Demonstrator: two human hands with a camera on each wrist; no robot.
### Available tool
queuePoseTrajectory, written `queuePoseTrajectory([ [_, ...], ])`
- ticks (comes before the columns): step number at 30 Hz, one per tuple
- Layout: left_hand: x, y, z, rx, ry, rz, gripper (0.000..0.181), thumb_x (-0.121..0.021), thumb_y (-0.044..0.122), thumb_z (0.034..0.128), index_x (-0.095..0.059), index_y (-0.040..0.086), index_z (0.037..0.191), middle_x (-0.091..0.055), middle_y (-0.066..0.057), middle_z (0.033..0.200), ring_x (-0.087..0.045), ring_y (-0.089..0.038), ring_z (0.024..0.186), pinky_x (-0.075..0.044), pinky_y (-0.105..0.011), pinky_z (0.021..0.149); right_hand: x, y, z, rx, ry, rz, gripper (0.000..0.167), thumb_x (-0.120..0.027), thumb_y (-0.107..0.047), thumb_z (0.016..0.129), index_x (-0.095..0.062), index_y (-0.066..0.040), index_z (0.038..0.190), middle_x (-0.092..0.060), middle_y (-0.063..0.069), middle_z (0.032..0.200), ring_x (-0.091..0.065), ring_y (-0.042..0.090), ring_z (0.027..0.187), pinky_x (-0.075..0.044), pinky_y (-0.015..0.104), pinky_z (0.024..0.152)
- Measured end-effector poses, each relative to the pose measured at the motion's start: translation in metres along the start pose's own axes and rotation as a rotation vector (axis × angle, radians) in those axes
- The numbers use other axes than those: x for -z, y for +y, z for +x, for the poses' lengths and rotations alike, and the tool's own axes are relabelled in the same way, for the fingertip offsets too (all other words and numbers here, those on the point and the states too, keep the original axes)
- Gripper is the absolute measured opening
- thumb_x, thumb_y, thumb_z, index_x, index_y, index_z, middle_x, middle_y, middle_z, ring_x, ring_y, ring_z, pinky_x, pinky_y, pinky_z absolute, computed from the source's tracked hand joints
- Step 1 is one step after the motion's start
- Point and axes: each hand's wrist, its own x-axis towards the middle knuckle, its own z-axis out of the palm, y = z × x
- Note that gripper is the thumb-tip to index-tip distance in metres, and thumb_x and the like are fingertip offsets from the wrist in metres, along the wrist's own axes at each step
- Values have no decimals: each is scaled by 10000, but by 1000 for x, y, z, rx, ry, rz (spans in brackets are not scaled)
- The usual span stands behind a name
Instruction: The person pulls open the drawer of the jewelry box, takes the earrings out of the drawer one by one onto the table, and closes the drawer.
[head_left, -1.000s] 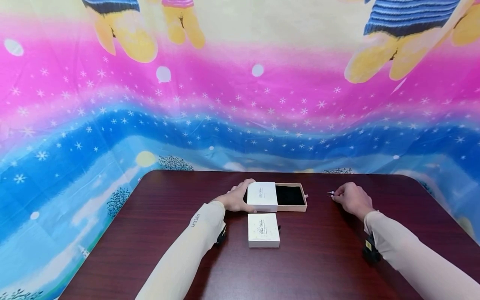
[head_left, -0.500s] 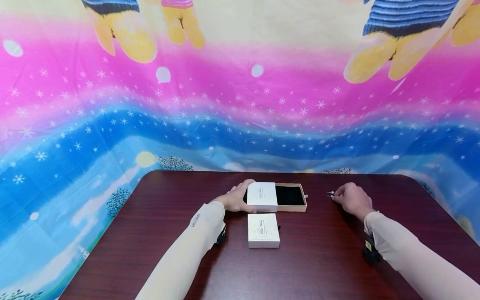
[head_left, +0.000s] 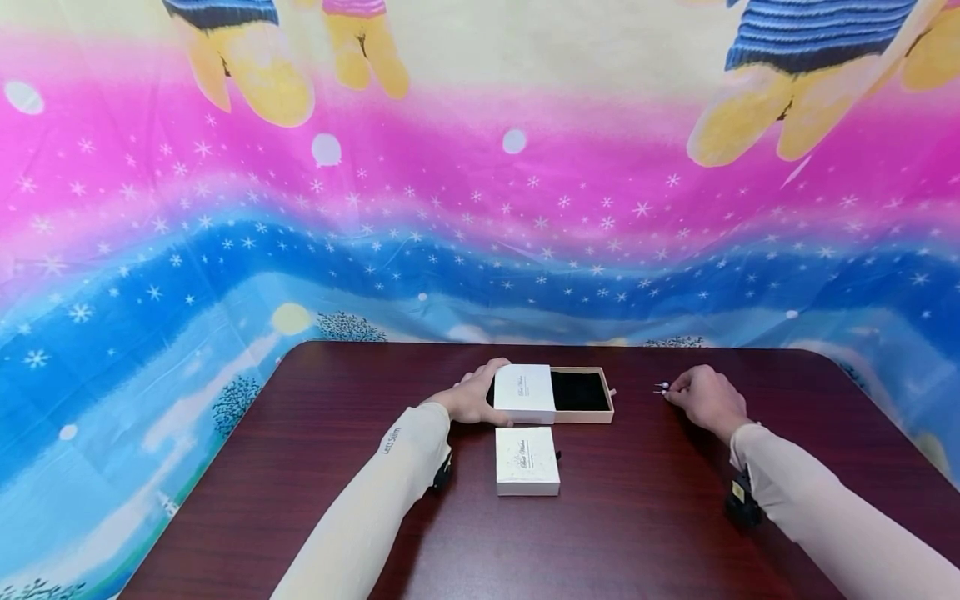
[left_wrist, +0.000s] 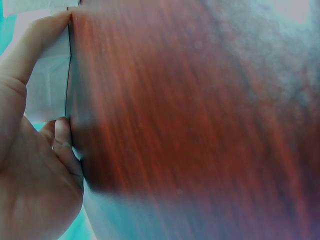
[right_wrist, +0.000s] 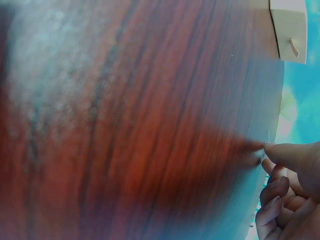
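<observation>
A white slide-out jewelry box point(head_left: 522, 392) lies toward the back of the table, its drawer point(head_left: 581, 417) pulled partway out to the right and lined in black. My left hand point(head_left: 472, 398) grips the box's left end, thumb along the near side and fingers at the far side; the left wrist view shows the thumb point(left_wrist: 47, 27) against the white wall. To the right, my right hand point(head_left: 707, 400) pinches small stud earrings point(head_left: 661, 387) with pale beads and thin pins, just at the tabletop. In the right wrist view one pin point(right_wrist: 268, 136) rises beside the thumb tip.
A second, smaller white box point(head_left: 527, 461), shut, with a dark tab on its right side, stands just in front of the first. The dark wooden table point(head_left: 637, 525) has a rounded far edge. Behind it hangs a colorful printed cloth point(head_left: 465, 208).
</observation>
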Motion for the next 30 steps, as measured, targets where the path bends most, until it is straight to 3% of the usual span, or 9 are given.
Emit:
queuePoseTrajectory([
  [17,0,1,0,15,-10,10,1029,-849,346,785,-204,200,1574,-391,-92,1528,-379,-327,1330,-290,-535,1140,7,1,0,15,-15,35,228,-666,-241,948,-777,-45,978,-727,85,857,-584,212,736,-406,339,598],
  [30,-4,-11,10,36,-31,30,1074,-851,389,778,-156,271,1587,-353,-53,1563,-353,-306,1361,-269,-519,1161,13,-3,-1,18,0,52,247,-651,-256,955,-752,-45,1031,-716,89,885,-590,212,758,-401,329,599],
])
